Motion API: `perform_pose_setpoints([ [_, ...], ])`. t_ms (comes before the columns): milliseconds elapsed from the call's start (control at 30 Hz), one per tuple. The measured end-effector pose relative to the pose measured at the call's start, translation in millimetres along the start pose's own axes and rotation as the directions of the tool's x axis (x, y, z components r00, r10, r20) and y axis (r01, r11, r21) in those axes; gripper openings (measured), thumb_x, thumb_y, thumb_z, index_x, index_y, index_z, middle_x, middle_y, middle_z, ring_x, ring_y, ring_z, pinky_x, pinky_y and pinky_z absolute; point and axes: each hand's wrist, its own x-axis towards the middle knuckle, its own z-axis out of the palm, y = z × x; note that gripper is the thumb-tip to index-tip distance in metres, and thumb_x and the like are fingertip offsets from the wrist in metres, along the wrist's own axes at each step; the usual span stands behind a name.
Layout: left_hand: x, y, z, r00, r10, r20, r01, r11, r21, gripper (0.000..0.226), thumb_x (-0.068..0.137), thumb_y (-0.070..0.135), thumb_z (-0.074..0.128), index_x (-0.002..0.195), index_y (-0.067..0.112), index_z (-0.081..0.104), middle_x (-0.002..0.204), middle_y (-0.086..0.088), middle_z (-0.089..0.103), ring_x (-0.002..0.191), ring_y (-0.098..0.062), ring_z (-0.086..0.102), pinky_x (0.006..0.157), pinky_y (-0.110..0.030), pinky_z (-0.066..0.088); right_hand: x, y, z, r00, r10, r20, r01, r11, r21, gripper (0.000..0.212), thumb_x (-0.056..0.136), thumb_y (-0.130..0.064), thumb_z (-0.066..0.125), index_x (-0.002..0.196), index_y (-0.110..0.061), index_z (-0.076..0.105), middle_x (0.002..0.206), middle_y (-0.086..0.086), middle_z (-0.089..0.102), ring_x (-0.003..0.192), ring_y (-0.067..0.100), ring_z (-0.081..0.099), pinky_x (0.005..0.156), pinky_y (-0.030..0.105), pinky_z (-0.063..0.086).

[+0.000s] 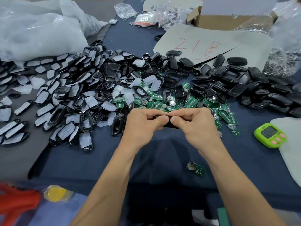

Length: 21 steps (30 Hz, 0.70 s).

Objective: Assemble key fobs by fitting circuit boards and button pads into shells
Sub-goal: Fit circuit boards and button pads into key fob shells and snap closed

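Note:
Both hands meet over the table's middle around one black key fob shell [169, 125], mostly hidden by fingers. My left hand [143, 123] grips its left end, thumb on top. My right hand [193, 121] pinches its right end. Behind the hands lies a heap of green circuit boards [192, 103] with round battery clips. To the left spreads a pile of black shell frames fitted with translucent button pads [65, 101]. Black shell backs [244, 84] are heaped at the right. One loose circuit board [195, 169] lies near my right forearm.
A green timer [269, 134] stands at the right by a grey sheet [291, 160]. A grey card with red writing [203, 44], a cardboard box [228, 20] and small plastic bags lie at the back. White plastic bags [37, 30] fill the back left. Blue cloth [91, 160] covers the table.

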Motion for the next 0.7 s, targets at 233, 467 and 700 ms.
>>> perform_pose_setpoints([
  [233,0,1,-5,0.99,0.141,0.002,-0.132,0.921,0.366,0.016,0.081,0.017,0.086,0.09,0.03,0.085,0.073,0.018,0.077,0.07,0.001,0.071,0.07,-0.018,0.054,-3,-2,2,0.981,0.112,0.159,-0.106,0.993,-0.047,0.027,0.087,-0.003,0.076,0.097,-0.028,0.08,0.09,-0.01,0.081,0.09,0.011,0.077,0.092,0.04,0.061],
  [467,0,-5,-7,0.992,0.105,-0.069,-0.093,0.983,0.159,0.023,0.068,0.031,0.084,0.086,0.045,0.081,0.08,0.018,0.078,0.079,-0.004,0.075,0.077,-0.023,0.059,-10,-17,9,0.98,-0.126,0.152,0.184,0.86,-0.476,0.018,0.093,-0.019,0.065,0.101,-0.027,0.078,0.087,-0.002,0.078,0.086,0.022,0.072,0.079,0.043,0.057],
  [700,-10,-12,-3,0.99,0.041,-0.138,-0.074,0.966,-0.246,0.02,0.064,0.015,0.088,0.08,0.026,0.084,0.082,-0.003,0.08,0.076,-0.016,0.071,0.077,-0.027,0.059,-14,-15,10,0.975,0.107,0.197,-0.086,0.99,-0.114,0.032,0.08,-0.004,0.078,0.081,-0.036,0.081,0.078,-0.012,0.079,0.075,0.008,0.076,0.071,0.027,0.06],
])
